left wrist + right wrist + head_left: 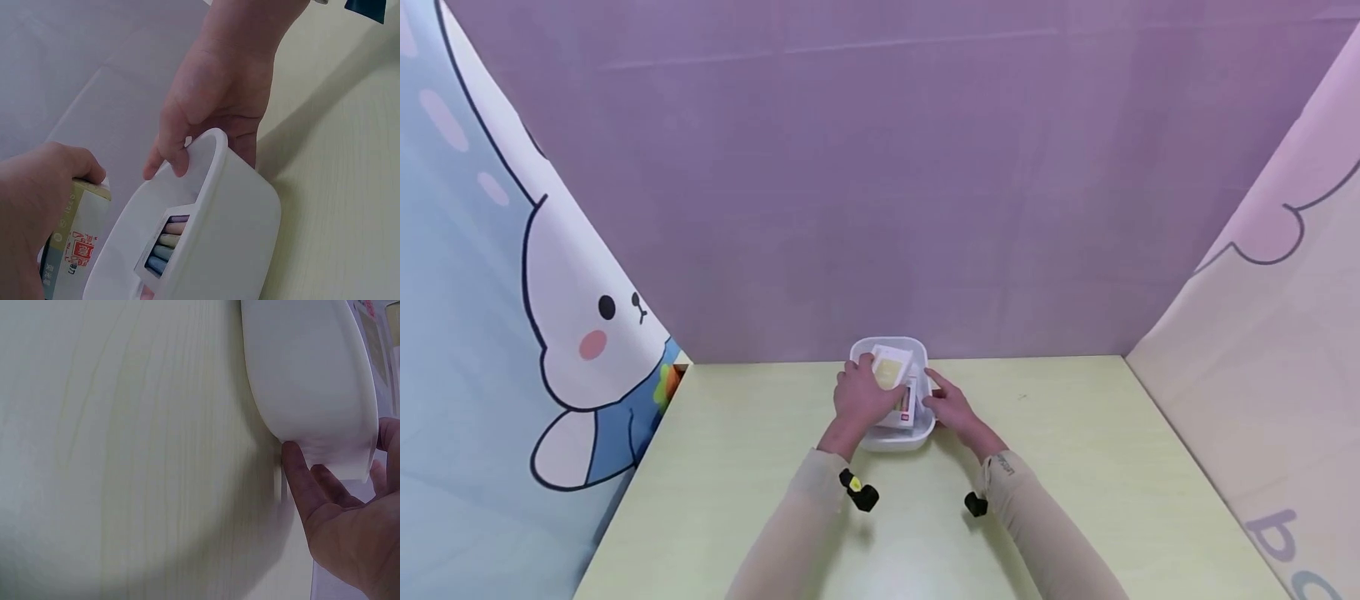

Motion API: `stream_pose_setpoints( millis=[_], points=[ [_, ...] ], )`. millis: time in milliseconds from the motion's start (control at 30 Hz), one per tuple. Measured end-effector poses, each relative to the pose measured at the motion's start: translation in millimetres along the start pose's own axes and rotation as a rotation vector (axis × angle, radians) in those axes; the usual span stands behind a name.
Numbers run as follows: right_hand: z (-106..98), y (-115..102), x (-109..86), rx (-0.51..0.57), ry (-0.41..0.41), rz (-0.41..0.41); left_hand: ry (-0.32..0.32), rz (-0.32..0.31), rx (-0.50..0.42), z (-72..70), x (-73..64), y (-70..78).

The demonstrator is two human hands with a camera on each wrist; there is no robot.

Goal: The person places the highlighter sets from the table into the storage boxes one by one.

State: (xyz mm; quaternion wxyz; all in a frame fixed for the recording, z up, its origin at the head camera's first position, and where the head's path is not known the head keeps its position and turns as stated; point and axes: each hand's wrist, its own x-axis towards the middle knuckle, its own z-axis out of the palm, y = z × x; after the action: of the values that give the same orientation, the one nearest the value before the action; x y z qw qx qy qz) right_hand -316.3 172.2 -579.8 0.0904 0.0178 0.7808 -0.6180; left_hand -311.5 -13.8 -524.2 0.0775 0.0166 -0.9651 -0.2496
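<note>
A white plastic bin (897, 445) stands on the table with small boxes in it. My left hand (861, 398) grips a small white box (891, 364) over the bin; in the left wrist view the box (80, 247) shows a yellow-green edge and red print. Below it lies a windowed box (165, 244) with a row of coloured sticks: purple, pink, olive and blue. My right hand (952, 408) holds the bin's right side, thumb over the rim and fingers on the outer wall. The right wrist view shows the right-hand fingers (306, 481) against the bin's outer wall (306, 375).
The pale wood-grain table (1075, 467) extends on both sides of the bin. A purple cloth (880, 183) hangs right behind the table's far edge. Printed cloths flank it, one with a rabbit (587, 333) on the left and a pale one (1262, 358) on the right.
</note>
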Motion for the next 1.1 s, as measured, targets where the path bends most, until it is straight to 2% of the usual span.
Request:
stream_pose_setpoints(
  millis=[200, 367, 567, 833, 1100],
  points=[
    [-1, -1, -1.2, -0.008, -0.004, -0.004, 0.014, 0.006, -0.002, 5.5, -2.7, 2.1],
    [0, -1, -1.5, 0.002, -0.007, -0.008, 0.023, 0.061, 0.027, 9.2, -5.0, -1.5],
    [1, 2, -0.4, 0.002, -0.007, -0.019, 0.056, 0.107, 0.011, 10.4, -6.9, -7.6],
    [1, -1, -3.1, -0.017, -0.001, -0.023, 0.05, 0.12, -0.03, 9.8, -13.8, -14.5],
    [4, 7, -3.0, -0.054, 0.065, -0.045, 0.047, 0.135, -0.058, 9.8, -22.4, -20.4]
  ],
)
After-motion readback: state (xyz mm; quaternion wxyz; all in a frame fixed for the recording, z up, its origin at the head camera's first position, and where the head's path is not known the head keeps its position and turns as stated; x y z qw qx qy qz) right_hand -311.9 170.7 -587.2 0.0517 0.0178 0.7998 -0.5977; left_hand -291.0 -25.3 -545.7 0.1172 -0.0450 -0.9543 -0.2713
